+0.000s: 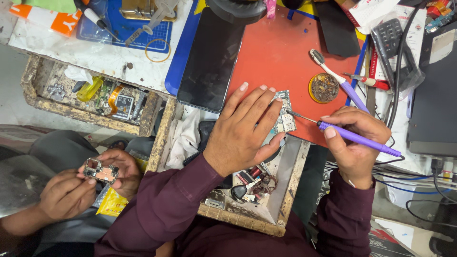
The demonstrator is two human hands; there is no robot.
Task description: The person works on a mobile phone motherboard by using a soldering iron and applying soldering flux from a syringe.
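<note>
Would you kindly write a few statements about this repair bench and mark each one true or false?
1. The right hand holds a purple-handled soldering iron. True.
2. The left hand rests on a green cutting board. False: it presses a small circuit board onto a red mat.
3. A dark phone lies screen up beside the mat. True.
4. The round tin sits in the open wooden drawer. False: it sits on the mat.
5. Another person's hands at lower left hold a small board. True.

Small circuit board (284,116) lies flat on red mat, purple soldering iron (352,136) tip touching it
</note>
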